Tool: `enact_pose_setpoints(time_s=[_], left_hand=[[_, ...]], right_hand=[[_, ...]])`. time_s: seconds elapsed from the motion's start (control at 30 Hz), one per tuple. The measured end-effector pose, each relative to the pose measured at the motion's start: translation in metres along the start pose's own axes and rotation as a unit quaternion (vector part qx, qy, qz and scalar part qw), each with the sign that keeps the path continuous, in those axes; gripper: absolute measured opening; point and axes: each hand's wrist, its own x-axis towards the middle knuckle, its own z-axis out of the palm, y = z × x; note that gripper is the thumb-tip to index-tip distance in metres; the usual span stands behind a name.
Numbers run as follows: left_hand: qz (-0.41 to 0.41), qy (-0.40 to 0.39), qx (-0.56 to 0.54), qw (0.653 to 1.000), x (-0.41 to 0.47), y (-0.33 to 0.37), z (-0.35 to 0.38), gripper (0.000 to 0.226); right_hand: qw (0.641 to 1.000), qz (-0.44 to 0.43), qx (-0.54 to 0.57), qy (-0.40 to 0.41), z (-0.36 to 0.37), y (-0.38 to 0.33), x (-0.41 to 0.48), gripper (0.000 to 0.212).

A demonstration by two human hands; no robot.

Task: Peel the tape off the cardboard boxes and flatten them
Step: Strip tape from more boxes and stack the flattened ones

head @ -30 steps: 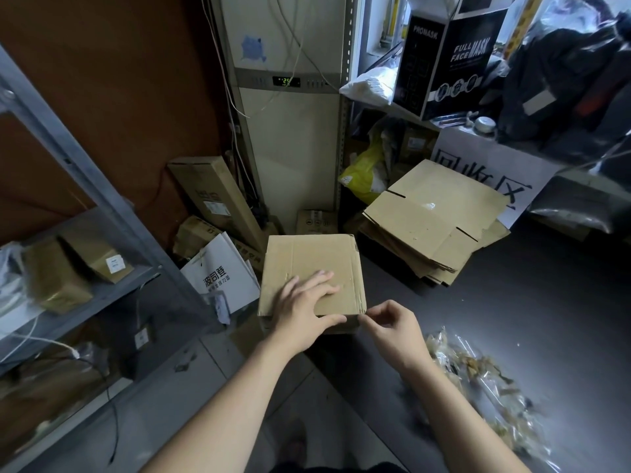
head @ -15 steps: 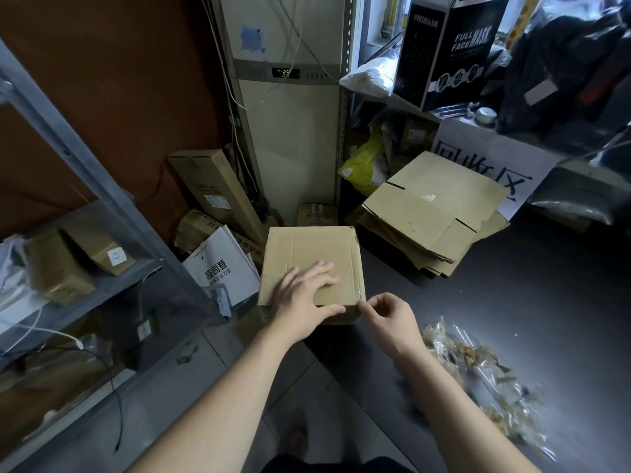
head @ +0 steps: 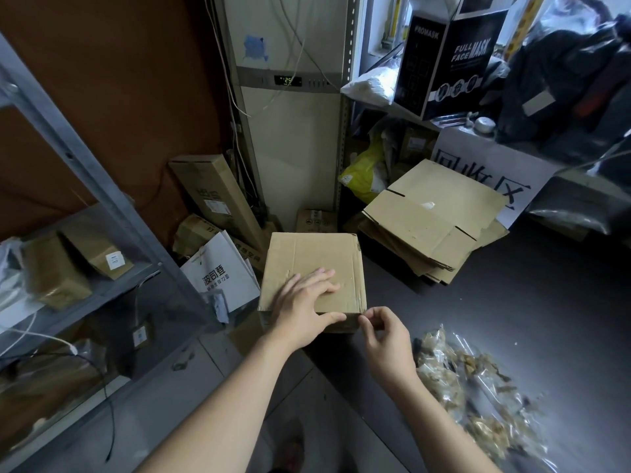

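Observation:
A closed brown cardboard box stands at the near left corner of the dark table, sealed with clear tape. My left hand lies flat on its top, fingers spread, thumb along the near edge. My right hand is at the box's near right corner, thumb and fingertips pinching at the tape there. The tape end itself is too small to make out. A stack of flattened boxes lies at the table's far side.
A pile of peeled tape scraps lies on the table to the right. A metal shelf with small boxes stands on the left. A white paper bag and long cartons lean behind the box. A black mask box sits up right.
The view has drifted slightly. My left hand stays pressed on the box top. My right hand has closed in on the near right corner and its fingers have pinched together.

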Motion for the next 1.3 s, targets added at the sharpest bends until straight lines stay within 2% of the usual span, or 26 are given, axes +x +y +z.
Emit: enact_pose_setpoints(time_s=[0.23, 0.63, 0.73, 0.87, 1.0, 1.07, 1.3], left_hand=[[-0.012, -0.001, 0.001, 1.0, 0.003, -0.002, 0.002, 0.055], [-0.042, -0.002, 0.008, 0.999, -0.001, 0.011, -0.007, 0.054], [-0.071, -0.003, -0.007, 0.997, -0.003, 0.02, -0.013, 0.055], [-0.077, -0.005, -0.006, 0.997, -0.005, 0.028, -0.013, 0.055], [-0.06, -0.038, 0.011, 0.997, -0.004, 0.027, -0.013, 0.052], [-0.051, -0.05, 0.023, 0.997, -0.004, 0.024, -0.013, 0.049], [-0.046, -0.018, 0.061, 0.997, 0.011, 0.03, -0.012, 0.045]], right_hand=[[1.0, -0.021, -0.017, -0.004, 0.004, -0.003, -0.004, 0.015], [1.0, 0.024, -0.001, -0.017, -0.005, -0.015, -0.009, 0.013], [0.999, 0.028, -0.017, 0.015, -0.018, -0.021, -0.008, 0.017], [0.99, -0.006, -0.082, 0.118, -0.032, -0.03, 0.002, 0.019], [0.993, -0.042, -0.096, 0.051, -0.03, -0.036, 0.02, 0.019], [0.993, -0.033, -0.108, 0.024, -0.02, -0.036, 0.023, 0.016], [0.992, -0.004, -0.114, 0.047, -0.003, -0.034, 0.027, 0.007]])
